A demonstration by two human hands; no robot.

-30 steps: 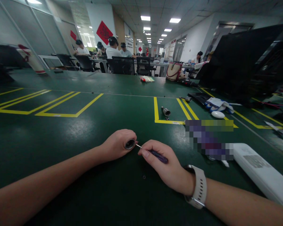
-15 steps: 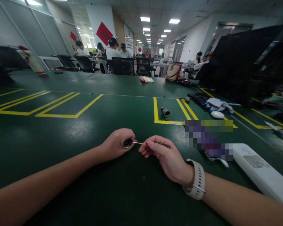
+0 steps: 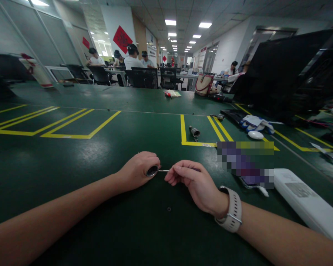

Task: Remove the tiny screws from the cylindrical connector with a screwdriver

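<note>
My left hand (image 3: 137, 168) is closed around a round metal part with a dark hollow opening (image 3: 152, 170), which faces toward me. My right hand (image 3: 187, 177), with a pale watch strap at the wrist, pinches a screwdriver whose thin bright shaft (image 3: 163, 170) reaches across to the metal part. Most of its handle is hidden in the fingers, and the left hand hides the tip. A small dark ring (image 3: 169, 209) lies on the green table (image 3: 122, 229) below the hands. Beyond them rests a similar metal socket-like part (image 3: 194, 131), with tiny dark pieces (image 3: 196, 140) beside it.
To the right lie a long white case (image 3: 308, 203), a blurred-out purple item (image 3: 241, 166), a white oval object (image 3: 255, 135) and blue-white gloves (image 3: 256, 123). Yellow tape (image 3: 184, 129) marks areas on the table. A bag (image 3: 204, 85) stands at the back; several people sit beyond.
The metal part in my left hand has turned slightly and shifted a little right and down. More of the shaft now lies outside its opening. My right hand has barely moved.
</note>
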